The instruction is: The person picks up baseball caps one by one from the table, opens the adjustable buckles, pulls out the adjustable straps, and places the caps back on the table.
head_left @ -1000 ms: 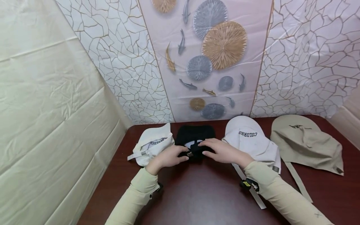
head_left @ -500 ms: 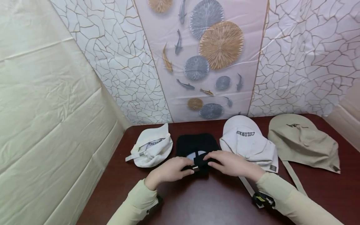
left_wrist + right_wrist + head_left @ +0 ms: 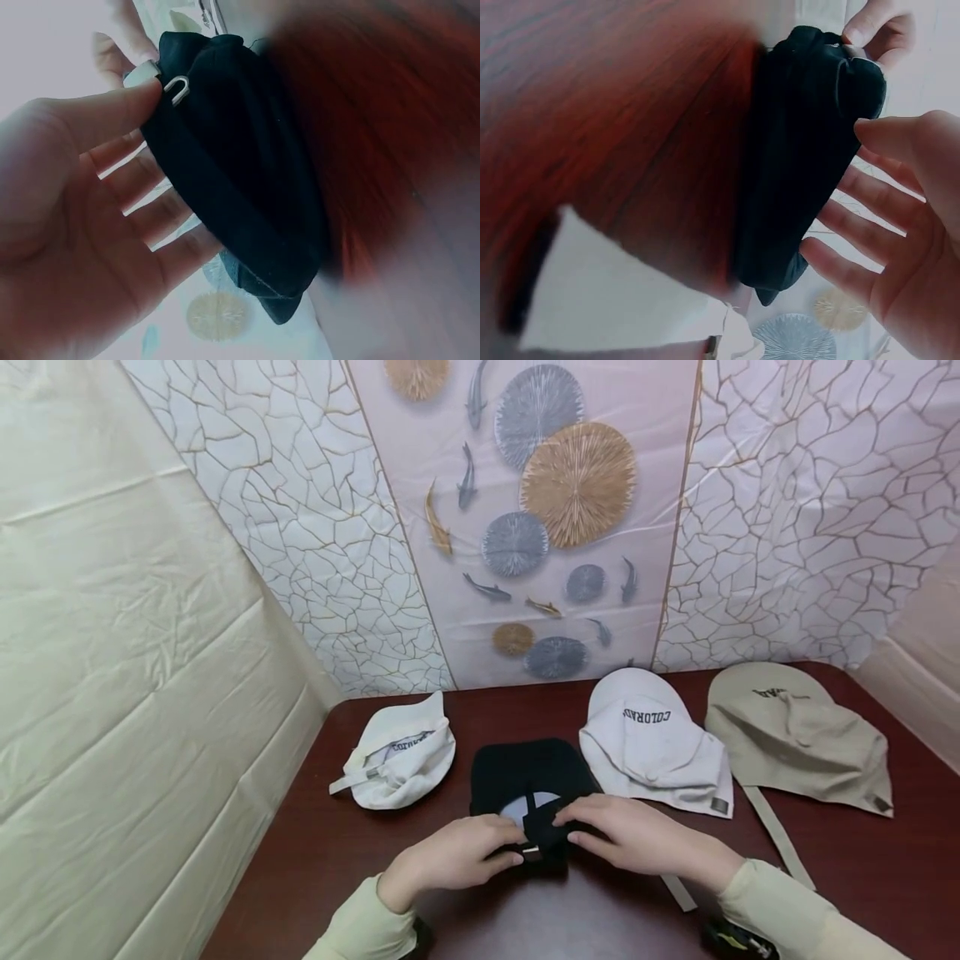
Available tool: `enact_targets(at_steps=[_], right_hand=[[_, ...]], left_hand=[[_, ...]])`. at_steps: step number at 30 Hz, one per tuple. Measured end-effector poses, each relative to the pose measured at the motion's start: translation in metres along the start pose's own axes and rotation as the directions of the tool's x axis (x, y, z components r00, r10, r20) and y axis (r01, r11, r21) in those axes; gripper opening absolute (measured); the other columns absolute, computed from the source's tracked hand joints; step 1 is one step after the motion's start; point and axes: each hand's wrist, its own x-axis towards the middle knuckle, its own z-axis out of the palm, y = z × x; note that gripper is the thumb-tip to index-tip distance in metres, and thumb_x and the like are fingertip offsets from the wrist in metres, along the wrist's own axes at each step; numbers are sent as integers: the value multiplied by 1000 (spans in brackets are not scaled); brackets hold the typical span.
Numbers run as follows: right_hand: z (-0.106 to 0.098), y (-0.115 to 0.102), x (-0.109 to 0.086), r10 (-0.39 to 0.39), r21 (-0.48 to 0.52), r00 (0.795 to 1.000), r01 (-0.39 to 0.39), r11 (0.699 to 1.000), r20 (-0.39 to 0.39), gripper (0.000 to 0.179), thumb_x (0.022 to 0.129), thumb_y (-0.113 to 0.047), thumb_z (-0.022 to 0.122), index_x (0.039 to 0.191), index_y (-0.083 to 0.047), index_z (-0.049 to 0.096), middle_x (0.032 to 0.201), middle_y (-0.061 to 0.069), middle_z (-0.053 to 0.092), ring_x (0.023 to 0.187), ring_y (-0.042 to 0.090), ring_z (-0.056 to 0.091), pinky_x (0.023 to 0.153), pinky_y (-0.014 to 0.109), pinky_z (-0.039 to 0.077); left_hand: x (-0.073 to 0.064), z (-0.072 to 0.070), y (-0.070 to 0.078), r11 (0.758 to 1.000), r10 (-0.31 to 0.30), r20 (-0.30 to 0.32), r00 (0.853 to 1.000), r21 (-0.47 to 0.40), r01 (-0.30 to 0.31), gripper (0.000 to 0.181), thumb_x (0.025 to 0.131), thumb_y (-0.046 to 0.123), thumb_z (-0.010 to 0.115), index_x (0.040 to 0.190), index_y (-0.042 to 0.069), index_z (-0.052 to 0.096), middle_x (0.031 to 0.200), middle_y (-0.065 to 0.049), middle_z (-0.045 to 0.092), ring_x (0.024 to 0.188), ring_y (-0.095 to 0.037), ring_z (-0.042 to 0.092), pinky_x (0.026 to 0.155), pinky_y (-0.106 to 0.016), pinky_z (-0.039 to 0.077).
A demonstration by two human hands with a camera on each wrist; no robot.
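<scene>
A black baseball cap (image 3: 517,768) lies on the table between both hands, its rear opening and strap facing me. With thumb and fingers my left hand (image 3: 457,853) pinches the strap edge beside a metal buckle (image 3: 177,90). My right hand (image 3: 637,835) grips the cap's back edge on the other side, thumb on the near face and fingers behind, as the right wrist view shows. To the left sits a white cap (image 3: 405,760) with a loose strap. Right of the black cap lies another white cap (image 3: 652,747) with dark lettering.
A beige cap (image 3: 795,735) lies at the far right with its strap (image 3: 780,839) trailing forward. All the caps rest on a dark red-brown table (image 3: 300,877). A patterned cloth wall (image 3: 555,568) rises behind the table, and a cream cloth (image 3: 150,693) hangs at the left.
Both hands have drawn the black cap toward me across the table, away from the row of other caps. The hold at its back strap looks the same. The head view has shifted slightly.
</scene>
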Motion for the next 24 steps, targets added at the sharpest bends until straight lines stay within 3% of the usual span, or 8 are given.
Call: enact_targets(at_steps=[7, 13, 20, 24], right_hand=[[-1, -3, -2, 8, -11, 996, -9, 1000, -84, 15, 102, -27, 62, 115, -22, 64, 110, -11, 62, 98, 6, 61, 80, 33, 53], [-3, -6, -1, -7, -62, 980, -6, 998, -201, 11, 98, -31, 68, 96, -26, 58, 89, -16, 53, 77, 1, 52, 66, 23, 47], [-2, -20, 6, -21, -98, 981, 2, 995, -192, 17, 98, -41, 66, 86, -29, 65, 75, -23, 51, 66, -6, 49, 57, 20, 43], [5, -27, 10, -15, -123, 981, -9, 992, -195, 24, 97, -47, 65, 87, -25, 66, 72, -19, 50, 62, -5, 43, 54, 18, 38]], left_hand=[[-1, 2, 1, 999, -30, -40, 999, 14, 31, 7, 103, 24, 60, 102, 21, 66, 89, 15, 56, 79, 1, 49, 70, -16, 42], [-1, 2, 1, 999, -46, -80, 996, -11, 45, 8, 103, 25, 60, 100, 21, 66, 90, 15, 57, 77, 2, 49, 70, -16, 42], [4, 1, 4, 995, -80, -132, 988, -77, 70, 10, 103, 24, 61, 93, 23, 61, 79, 15, 51, 68, 1, 46, 61, -15, 39], [9, 0, 11, 996, -39, -131, 991, -81, 29, 14, 104, 23, 59, 90, 21, 58, 76, 12, 46, 65, 1, 42, 60, -15, 36]])
